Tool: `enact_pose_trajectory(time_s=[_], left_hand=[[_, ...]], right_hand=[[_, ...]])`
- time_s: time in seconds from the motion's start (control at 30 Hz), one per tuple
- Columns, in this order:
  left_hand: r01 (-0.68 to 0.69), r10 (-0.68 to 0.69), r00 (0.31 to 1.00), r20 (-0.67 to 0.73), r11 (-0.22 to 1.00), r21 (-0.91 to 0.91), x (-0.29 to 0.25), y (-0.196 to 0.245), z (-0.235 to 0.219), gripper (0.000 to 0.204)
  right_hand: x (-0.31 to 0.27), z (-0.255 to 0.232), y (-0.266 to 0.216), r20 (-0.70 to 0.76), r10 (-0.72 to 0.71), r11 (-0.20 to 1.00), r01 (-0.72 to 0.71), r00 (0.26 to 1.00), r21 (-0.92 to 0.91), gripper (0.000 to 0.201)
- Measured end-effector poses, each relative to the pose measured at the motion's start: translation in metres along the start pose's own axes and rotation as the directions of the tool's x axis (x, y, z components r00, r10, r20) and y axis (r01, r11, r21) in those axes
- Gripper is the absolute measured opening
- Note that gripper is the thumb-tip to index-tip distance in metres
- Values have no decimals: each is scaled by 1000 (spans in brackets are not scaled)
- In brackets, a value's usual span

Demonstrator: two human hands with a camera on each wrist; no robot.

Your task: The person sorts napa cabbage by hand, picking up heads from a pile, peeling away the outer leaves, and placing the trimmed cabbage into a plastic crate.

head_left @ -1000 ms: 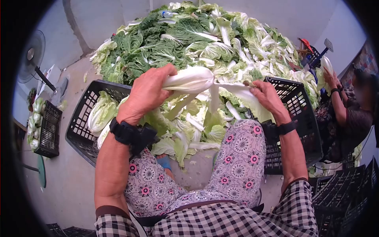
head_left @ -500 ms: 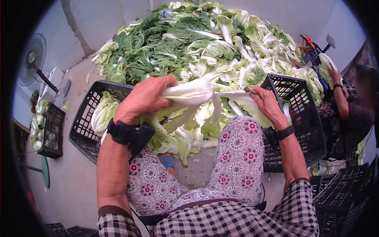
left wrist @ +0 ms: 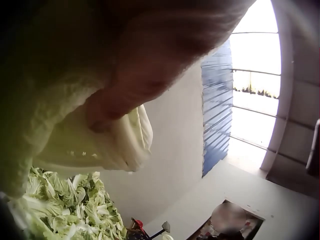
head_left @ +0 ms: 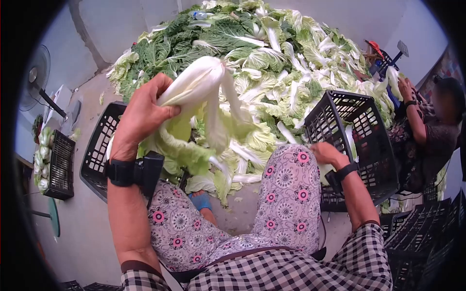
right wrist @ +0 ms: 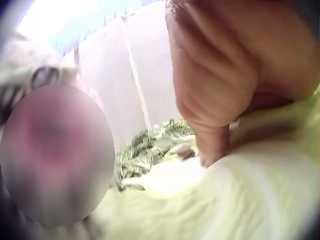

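My left hand (head_left: 145, 109) grips a napa cabbage (head_left: 196, 80), raised in front of my left knee with its white base up and to the right. Two pale leaves hang loosely from that base. In the left wrist view the fingers wrap the cabbage (left wrist: 132, 142) from above. Low by my right knee, my right hand (head_left: 330, 153) pinches a cabbage leaf (head_left: 324, 173), mostly hidden by the hand and wrist strap. The right wrist view shows the broad, blurred leaf (right wrist: 235, 195) beneath my thumb and fingers.
A large heap of leaves (head_left: 272, 63) spreads ahead. Black crates stand at my left (head_left: 97, 150) and right (head_left: 361, 155). Another crate (head_left: 60, 167) of cabbages and a fan (head_left: 36, 75) are farther left. A second person (head_left: 422, 131) sits at the right, holding a cabbage.
The cabbage has risen and swung left, its base tilting upward. My right hand has pulled away from it, down toward my right knee, with the leaf.
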State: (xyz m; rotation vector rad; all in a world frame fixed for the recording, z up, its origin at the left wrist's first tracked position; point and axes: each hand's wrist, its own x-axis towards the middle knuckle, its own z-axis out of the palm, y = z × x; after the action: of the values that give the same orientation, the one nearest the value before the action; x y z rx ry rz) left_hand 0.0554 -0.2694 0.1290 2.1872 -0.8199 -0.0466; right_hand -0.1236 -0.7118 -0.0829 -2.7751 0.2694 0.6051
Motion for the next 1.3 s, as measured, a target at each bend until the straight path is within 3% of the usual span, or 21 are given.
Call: enact_pose_trajectory(time_s=[0.07,0.13,0.17,0.2,0.23,0.27,0.33,0.4,0.47,0.53,0.57,0.6,0.67,0.8,0.9,1.07,1.1,1.13,1.2,1.27,1.3], left_hand=[[47,-47,998,41,999,3,-2,5,0,34],[22,-26,999,38,995,101,-2,1,6,37],[2,-12,999,50,981,194,-2,6,6,37],[-13,-6,998,67,959,282,-2,13,8,38],[-27,4,997,75,948,318,-3,14,11,38],[-24,-7,996,93,946,324,-4,14,12,38],[-30,-9,993,119,944,328,-6,17,14,39],[-29,-7,993,120,955,296,-6,19,14,38],[-47,17,992,123,969,242,-8,19,14,38],[-34,19,993,115,991,126,-8,20,15,38],[-23,17,993,119,999,45,-8,19,15,37],[-12,16,992,124,999,-36,-7,18,16,37],[-6,18,991,133,996,-94,-6,22,13,36],[-30,64,992,105,953,-302,-7,12,9,40],[-16,77,992,101,864,-503,-7,14,7,49],[-10,78,994,79,775,-632,-9,20,5,60],[-2,70,994,80,764,-645,-10,21,6,61],[6,62,995,80,751,-660,-10,23,7,61],[1,68,995,78,746,-666,-9,22,7,61],[13,52,996,77,738,-675,-12,20,6,61],[20,40,997,72,732,-681,-13,20,4,60]], right_hand=[[-5,15,3,166,21,995,-3,986,-105,32],[1,3,-6,189,-17,987,47,982,-152,32],[10,-22,0,-22,-107,993,105,994,-54,36],[30,-48,9,-488,-102,995,99,867,-31,44],[28,-92,1,-775,-78,921,343,627,185,62],[4,-141,-28,-643,193,698,357,742,621,83],[1,-189,-41,-863,182,845,374,472,383,97],[-14,-207,-72,-813,165,769,443,558,460,96],[-28,-196,-109,-735,31,800,424,678,425,78],[-36,-172,-131,-544,-139,793,422,827,440,73],[-36,-159,-134,-451,-213,792,424,867,439,74],[-32,-146,-132,-432,-346,791,506,833,343,74],[-33,-135,-129,-362,-385,806,501,849,315,72],[-43,-135,-132,-399,-337,765,495,852,411,68],[-51,-143,-149,-424,-336,675,529,841,514,80],[-43,-140,-178,-463,-398,584,608,792,537,96],[-45,-140,-193,-418,-415,579,589,808,564,115],[-46,-134,-207,-433,-502,517,661,749,544,110],[-61,-131,-230,-279,-608,536,643,744,547,83],[-51,-126,-229,-422,-541,441,673,727,594,53],[-46,-130,-223,-453,-447,479,634,772,607,42]])
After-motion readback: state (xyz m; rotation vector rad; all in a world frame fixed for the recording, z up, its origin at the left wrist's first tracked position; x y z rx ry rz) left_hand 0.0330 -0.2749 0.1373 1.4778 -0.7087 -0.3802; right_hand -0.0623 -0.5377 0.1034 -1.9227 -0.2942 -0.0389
